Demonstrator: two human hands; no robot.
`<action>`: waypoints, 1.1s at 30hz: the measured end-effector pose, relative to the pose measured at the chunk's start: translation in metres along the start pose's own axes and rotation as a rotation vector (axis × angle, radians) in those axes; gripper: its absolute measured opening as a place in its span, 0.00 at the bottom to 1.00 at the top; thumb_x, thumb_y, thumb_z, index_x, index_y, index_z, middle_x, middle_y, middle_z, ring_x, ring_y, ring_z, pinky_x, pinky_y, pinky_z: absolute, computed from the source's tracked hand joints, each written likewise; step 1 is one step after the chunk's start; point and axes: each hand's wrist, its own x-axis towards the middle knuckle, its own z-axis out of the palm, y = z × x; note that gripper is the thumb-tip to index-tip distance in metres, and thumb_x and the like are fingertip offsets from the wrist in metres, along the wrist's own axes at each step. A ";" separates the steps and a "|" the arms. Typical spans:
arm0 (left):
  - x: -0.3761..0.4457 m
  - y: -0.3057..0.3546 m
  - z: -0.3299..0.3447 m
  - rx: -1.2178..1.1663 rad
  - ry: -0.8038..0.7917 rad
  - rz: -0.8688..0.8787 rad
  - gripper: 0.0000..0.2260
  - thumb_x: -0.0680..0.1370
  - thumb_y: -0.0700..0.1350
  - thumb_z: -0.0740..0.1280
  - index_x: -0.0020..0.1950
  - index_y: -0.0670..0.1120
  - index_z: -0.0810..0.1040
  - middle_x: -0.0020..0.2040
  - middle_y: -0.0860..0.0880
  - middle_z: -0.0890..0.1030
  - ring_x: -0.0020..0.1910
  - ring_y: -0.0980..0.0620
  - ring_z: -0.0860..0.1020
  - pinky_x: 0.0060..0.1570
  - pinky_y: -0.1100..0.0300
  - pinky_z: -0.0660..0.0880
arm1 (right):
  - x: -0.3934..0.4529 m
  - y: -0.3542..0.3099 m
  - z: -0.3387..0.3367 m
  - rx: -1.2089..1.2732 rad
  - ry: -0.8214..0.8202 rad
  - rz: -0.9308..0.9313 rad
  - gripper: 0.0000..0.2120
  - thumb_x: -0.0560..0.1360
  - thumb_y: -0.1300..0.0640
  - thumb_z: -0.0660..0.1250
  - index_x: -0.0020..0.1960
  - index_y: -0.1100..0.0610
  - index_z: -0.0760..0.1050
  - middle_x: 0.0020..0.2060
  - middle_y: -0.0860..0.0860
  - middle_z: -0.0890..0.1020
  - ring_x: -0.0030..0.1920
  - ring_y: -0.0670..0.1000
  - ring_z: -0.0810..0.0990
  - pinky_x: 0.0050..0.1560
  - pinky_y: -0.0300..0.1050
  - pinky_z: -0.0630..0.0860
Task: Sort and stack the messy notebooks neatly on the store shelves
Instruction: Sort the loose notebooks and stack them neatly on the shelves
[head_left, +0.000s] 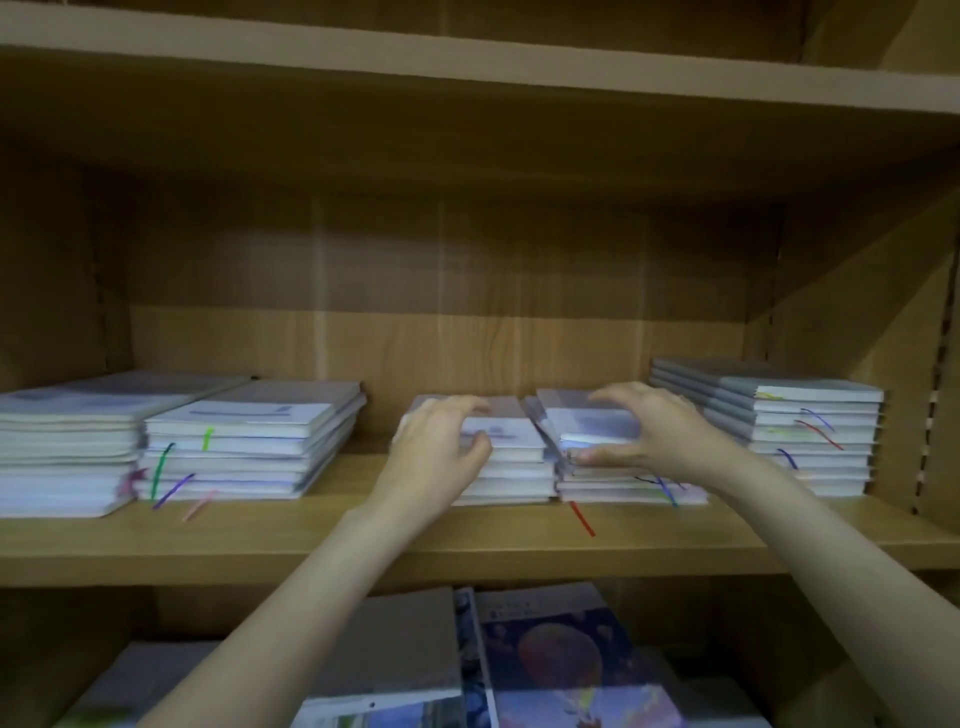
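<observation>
The wooden shelf across the middle of the frame is holding five notebook stacks, most squared, so sorting is looking largely done. The centre-right stack is sitting crooked, with the centre-left stack touching it. The left hand and right hand are curling around these two stacks' top notebooks, gripping them.

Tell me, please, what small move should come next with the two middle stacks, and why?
Probably lower the tilted notebooks in the right hand flat onto their stack, since they sit askew while the left hand rests on the neighbouring stack.
</observation>
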 end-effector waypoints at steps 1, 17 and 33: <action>-0.003 -0.010 -0.008 -0.003 0.055 -0.025 0.14 0.78 0.42 0.62 0.63 0.47 0.76 0.60 0.51 0.78 0.62 0.51 0.72 0.62 0.58 0.64 | 0.007 -0.014 0.002 0.036 0.013 -0.046 0.36 0.67 0.34 0.68 0.70 0.49 0.67 0.69 0.49 0.70 0.69 0.53 0.66 0.70 0.59 0.60; -0.076 -0.189 -0.151 0.386 0.293 -0.097 0.17 0.74 0.44 0.57 0.59 0.45 0.77 0.58 0.48 0.79 0.58 0.50 0.74 0.54 0.54 0.67 | 0.105 -0.253 0.098 0.169 -0.256 -0.419 0.38 0.72 0.39 0.68 0.74 0.55 0.61 0.72 0.50 0.66 0.70 0.50 0.65 0.67 0.41 0.61; -0.114 -0.260 -0.196 0.295 0.284 -0.463 0.27 0.76 0.40 0.66 0.73 0.41 0.61 0.75 0.47 0.60 0.73 0.51 0.61 0.67 0.66 0.55 | 0.115 -0.365 0.124 0.178 -0.148 -0.549 0.30 0.74 0.40 0.65 0.67 0.60 0.69 0.62 0.55 0.76 0.61 0.54 0.74 0.59 0.51 0.73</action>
